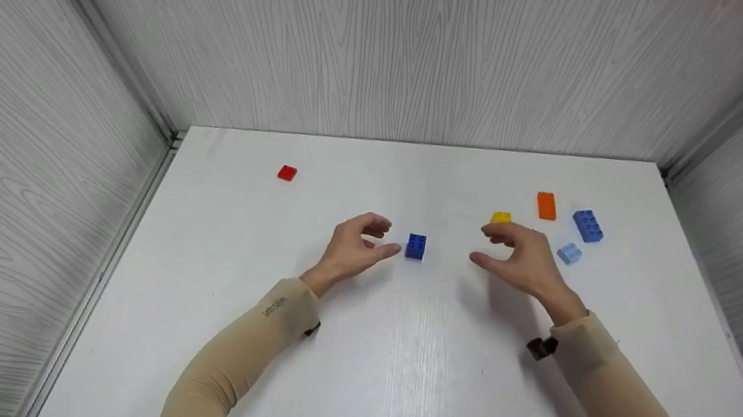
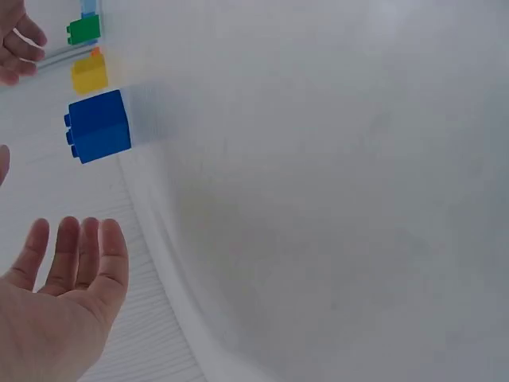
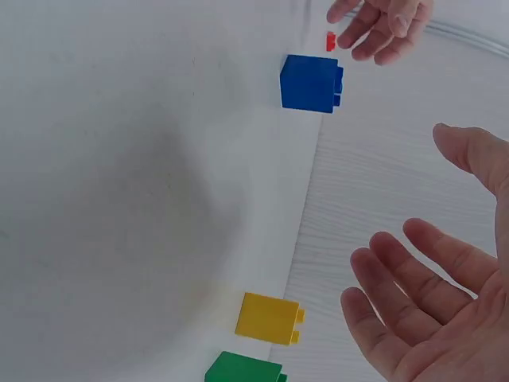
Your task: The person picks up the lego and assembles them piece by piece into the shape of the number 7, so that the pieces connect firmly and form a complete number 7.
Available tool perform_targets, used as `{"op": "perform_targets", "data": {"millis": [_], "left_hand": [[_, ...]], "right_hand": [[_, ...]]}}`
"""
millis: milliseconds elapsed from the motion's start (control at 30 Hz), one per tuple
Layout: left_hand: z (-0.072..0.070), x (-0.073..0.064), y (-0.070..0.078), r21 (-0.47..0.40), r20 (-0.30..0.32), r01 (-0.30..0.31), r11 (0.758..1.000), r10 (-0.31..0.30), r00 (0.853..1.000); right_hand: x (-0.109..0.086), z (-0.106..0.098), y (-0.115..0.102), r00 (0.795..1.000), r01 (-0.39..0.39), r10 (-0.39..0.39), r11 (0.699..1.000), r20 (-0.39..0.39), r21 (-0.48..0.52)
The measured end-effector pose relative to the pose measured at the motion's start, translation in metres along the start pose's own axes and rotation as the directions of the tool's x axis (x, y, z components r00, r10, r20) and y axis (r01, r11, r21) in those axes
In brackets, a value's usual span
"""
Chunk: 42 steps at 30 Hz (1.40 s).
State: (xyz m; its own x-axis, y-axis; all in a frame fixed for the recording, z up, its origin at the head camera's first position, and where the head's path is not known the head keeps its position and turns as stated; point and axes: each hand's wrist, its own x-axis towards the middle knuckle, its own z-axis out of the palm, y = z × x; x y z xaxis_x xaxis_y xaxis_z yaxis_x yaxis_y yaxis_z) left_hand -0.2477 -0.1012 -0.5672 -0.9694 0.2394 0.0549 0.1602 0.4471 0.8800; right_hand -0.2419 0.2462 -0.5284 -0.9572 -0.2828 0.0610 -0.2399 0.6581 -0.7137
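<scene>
A dark blue toy brick (image 1: 416,247) with studs on top stands on the white table between the two hands. My left hand (image 1: 355,248) is just left of it, fingers loosely bent and thumb toward the brick, holding nothing. On the other side, my right hand (image 1: 524,261) hovers farther from the blue brick, thumb and fingers spread apart with nothing in between. A yellow brick (image 1: 501,217) peeks out behind the right fingers. Near it, a green brick (image 3: 242,368) appears in the right wrist view; in the head view the right hand hides it.
At the back right lie an orange brick (image 1: 547,206), a medium blue brick (image 1: 588,225) and a small light blue brick (image 1: 569,253). One flat red brick (image 1: 287,173) is at the back left. Grey wood-grain panels (image 1: 393,46) wall the table on three sides.
</scene>
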Motion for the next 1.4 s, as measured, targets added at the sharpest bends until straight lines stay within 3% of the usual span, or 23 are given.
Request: {"op": "perform_targets", "data": {"millis": [167,400,600,833,1067,1400], "left_hand": [[-0.001,0.008,-0.005,-0.055,0.046,0.008,0.998,-0.006,0.999],[0.002,0.015,-0.006,-0.070,0.120,0.041,0.997,-0.032,0.992],[0.005,0.021,-0.007,-0.079,0.136,0.030,0.996,-0.019,0.991],[0.010,0.027,-0.007,-0.049,0.165,0.059,0.997,-0.050,0.985],[0.013,0.030,-0.006,-0.036,0.190,0.099,0.994,-0.090,0.978],[0.018,0.033,-0.004,-0.024,0.220,0.107,0.994,-0.099,0.970]], "right_hand": [[-0.001,-0.017,0.010,0.999,-0.034,0.035,0.996,-0.014,0.081],[-0.002,-0.038,0.028,0.994,-0.093,0.098,0.992,-0.054,0.087],[0.000,-0.048,0.049,0.985,-0.148,0.152,0.988,-0.086,0.053],[0.006,-0.049,0.065,0.970,-0.235,0.236,0.972,-0.061,0.018],[0.010,-0.045,0.073,0.962,-0.268,0.266,0.964,-0.064,-0.010],[0.012,-0.043,0.075,0.957,-0.288,0.285,0.955,-0.048,-0.068]]}}
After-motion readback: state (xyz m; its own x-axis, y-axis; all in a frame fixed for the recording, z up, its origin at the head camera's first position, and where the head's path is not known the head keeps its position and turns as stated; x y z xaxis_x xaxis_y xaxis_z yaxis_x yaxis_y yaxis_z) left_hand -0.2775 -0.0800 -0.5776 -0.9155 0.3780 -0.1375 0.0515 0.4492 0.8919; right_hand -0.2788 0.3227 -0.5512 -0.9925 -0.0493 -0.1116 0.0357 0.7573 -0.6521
